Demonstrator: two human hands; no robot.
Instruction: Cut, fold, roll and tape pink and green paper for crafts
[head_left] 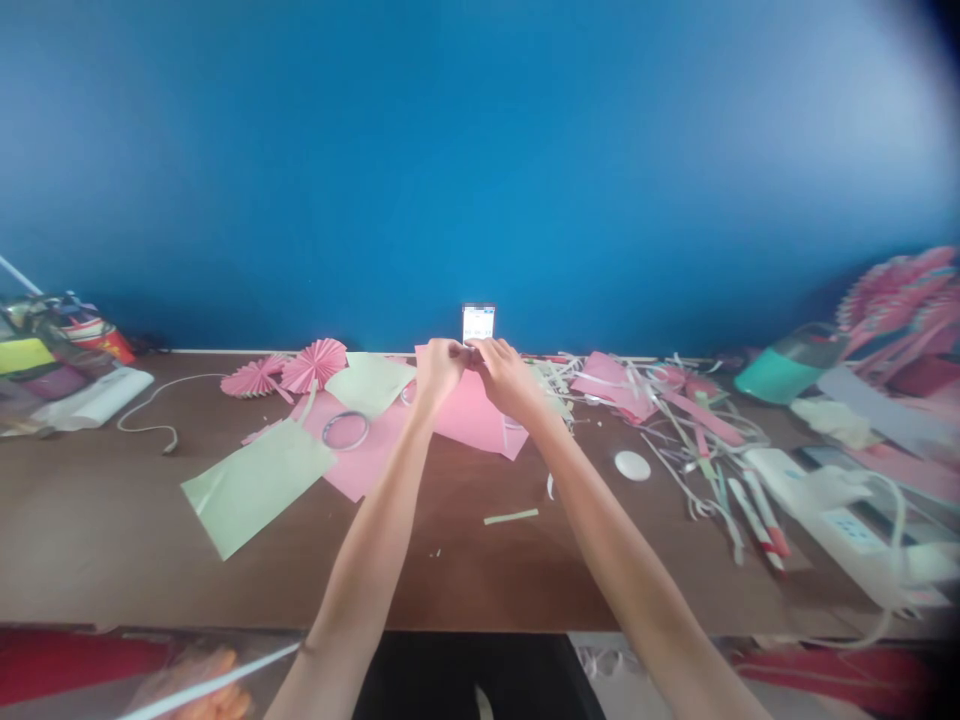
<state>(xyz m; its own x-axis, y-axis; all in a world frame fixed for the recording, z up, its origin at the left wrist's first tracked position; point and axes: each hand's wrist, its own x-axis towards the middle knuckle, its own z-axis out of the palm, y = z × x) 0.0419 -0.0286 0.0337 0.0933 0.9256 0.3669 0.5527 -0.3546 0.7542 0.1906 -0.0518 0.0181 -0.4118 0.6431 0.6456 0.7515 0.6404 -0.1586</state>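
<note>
My left hand (442,364) and my right hand (501,368) meet at the middle of the desk's far side, fingertips pinched together. Whatever lies between them is too small and blurred to name. Right behind the fingers a lit phone (478,321) stands upright near the blue wall. Pink paper (480,425) lies under the hands. To the left are a roll of tape (346,430), a pale green sheet (259,485) and pink folded paper fans (313,368).
Paper strips and scraps (675,400) clutter the right side, with markers (757,520), a power strip (817,515), a white disc (632,465) and a green-banded bottle (787,370). A thin green strip (511,517) lies in front. A white cable (150,405) curls at left.
</note>
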